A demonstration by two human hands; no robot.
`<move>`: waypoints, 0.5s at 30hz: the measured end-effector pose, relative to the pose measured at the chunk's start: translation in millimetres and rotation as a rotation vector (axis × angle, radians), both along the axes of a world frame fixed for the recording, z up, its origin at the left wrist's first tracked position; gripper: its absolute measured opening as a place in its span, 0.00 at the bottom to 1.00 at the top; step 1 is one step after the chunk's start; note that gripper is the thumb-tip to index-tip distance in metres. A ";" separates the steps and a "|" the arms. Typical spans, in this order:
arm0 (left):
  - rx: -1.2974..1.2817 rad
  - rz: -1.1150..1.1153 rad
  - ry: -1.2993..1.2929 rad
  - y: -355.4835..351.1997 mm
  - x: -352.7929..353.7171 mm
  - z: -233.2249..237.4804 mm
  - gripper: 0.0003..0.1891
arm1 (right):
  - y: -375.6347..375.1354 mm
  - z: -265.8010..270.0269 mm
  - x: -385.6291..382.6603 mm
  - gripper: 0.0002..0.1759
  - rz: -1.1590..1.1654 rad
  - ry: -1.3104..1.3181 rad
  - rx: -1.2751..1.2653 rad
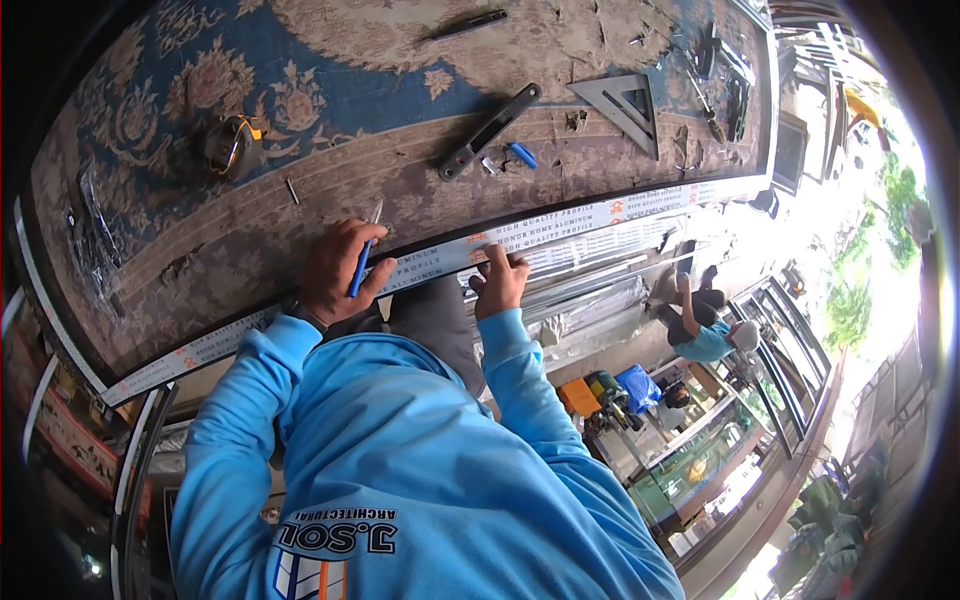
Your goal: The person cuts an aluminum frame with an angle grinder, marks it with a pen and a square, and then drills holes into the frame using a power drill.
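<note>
A long aluminium profile [545, 228] with printed protective film runs along the table's near edge. My left hand [340, 268] is closed around a blue pen [360, 268], its pointed grey end sticking out past the fingers. That hand rests over the profile's left part. Farther right, my right hand [503, 283] has its fingers bent at the profile's near edge, the index fingertip on the film and the thumb beside it. Beyond the profile lie a black level [490, 131], a short blue piece [522, 155] like a cap, and a grey triangular square [622, 108].
A tape measure [234, 146] lies on the patterned carpet [330, 130] covering the table. Several tools sit at the far right, near a frame bar [768, 110]. Crumpled clear plastic [98, 235] is at the left. Another person [705, 325] crouches on the right, beyond a cluttered shelf [690, 440].
</note>
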State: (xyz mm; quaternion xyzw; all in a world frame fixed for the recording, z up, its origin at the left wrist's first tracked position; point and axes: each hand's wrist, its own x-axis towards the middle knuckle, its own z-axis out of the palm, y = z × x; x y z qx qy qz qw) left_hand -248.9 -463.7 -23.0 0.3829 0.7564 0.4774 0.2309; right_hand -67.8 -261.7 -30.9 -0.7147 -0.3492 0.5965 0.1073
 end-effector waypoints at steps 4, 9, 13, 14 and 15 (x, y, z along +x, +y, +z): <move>-0.009 -0.010 0.031 -1.5 -1.3 0.0 0.21 | -13.1 0.1 -4.2 0.37 0.034 -0.004 -0.013; -0.004 -0.003 -0.009 -2.3 1.2 -2.6 0.22 | -41.7 5.5 -12.1 0.27 0.011 0.020 -0.014; 0.003 -0.011 -0.009 -2.4 0.3 -2.9 0.22 | -50.9 2.1 -11.6 0.31 0.063 0.013 -0.035; 0.007 -0.013 -0.007 -2.1 0.2 -2.7 0.22 | -54.9 -8.5 -5.4 0.31 0.076 0.018 0.006; 0.014 -0.013 -0.003 -2.0 0.6 -2.7 0.22 | -61.0 -26.7 6.2 0.31 0.088 0.023 0.048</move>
